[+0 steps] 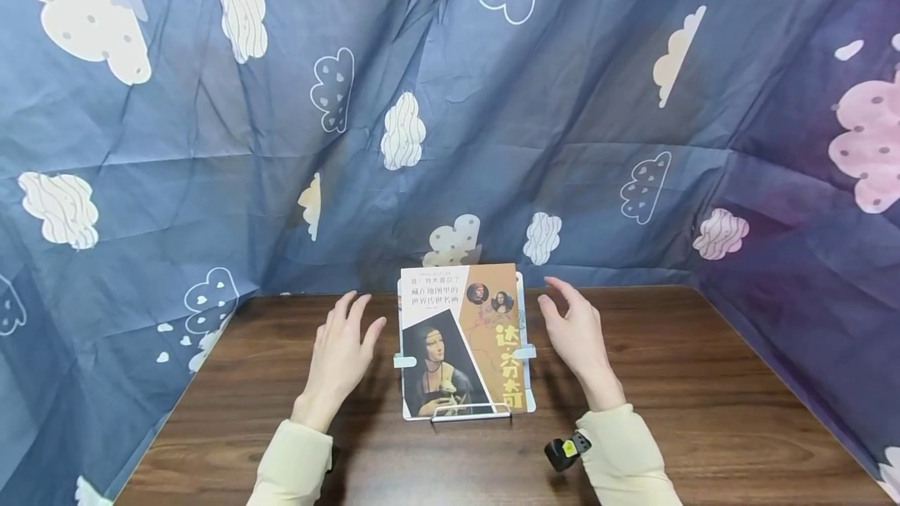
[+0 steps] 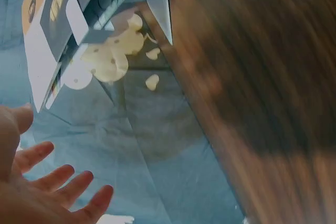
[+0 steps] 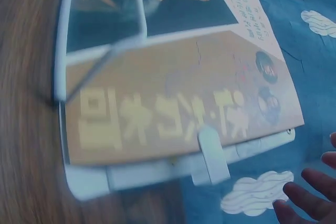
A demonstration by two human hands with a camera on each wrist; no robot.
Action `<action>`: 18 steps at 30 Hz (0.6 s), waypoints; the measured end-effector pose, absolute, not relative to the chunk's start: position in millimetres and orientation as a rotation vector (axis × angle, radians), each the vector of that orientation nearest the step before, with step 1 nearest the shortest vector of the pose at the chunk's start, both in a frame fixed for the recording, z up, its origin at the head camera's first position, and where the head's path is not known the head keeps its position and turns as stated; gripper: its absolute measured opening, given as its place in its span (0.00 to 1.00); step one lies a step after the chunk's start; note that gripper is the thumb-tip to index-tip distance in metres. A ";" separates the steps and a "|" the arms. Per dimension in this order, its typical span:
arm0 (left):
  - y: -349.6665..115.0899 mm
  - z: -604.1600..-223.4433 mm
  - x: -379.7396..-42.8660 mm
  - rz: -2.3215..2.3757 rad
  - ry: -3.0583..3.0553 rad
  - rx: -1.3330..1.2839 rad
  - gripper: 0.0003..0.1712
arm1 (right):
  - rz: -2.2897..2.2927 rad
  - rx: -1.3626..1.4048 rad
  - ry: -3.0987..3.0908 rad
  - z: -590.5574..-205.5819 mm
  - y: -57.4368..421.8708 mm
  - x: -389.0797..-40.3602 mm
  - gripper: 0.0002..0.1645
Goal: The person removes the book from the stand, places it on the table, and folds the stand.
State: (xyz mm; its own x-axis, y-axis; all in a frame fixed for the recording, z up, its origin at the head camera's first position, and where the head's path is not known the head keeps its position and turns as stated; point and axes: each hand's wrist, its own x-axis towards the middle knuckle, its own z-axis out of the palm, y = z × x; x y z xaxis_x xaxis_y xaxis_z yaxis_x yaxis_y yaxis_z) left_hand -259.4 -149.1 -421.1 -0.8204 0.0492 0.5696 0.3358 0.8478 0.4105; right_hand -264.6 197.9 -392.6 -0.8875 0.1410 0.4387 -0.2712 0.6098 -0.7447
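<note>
Gaps flanking book (image 1: 460,342), front wire lip (image 1: 471,417), curtain (image 1: 598,178) behind

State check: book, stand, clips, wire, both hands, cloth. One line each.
Book: closed, front cover facing the person
Stand: set up, holding the book
Clips: over the book's side edges
Wire: across the cover's bottom
Left hand: open, empty
Right hand: open, empty
Cloth: hanging, creased

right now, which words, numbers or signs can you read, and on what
"达·芬奇": yellow, right side of book
"藏在地图里的世界传世名画": book's upper left
Lines above and below that: too small, blurred
Yellow label on black wrist device: unreadable
</note>
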 end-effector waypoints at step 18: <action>-105.6 -431.2 -266.1 -1.068 -2.350 -0.226 0.17 | 1.451 0.048 -2.343 -402.6 165.8 -263.5 0.20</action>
State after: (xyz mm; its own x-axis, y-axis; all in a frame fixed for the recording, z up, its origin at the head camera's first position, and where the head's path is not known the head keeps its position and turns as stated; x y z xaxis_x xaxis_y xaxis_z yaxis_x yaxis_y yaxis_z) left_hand -266.1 -105.6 -431.2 -0.8380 -0.0694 0.5413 0.3620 0.6715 0.6466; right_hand -263.5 165.8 -402.6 -0.9261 0.1693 0.3372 -0.2264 0.4655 -0.8556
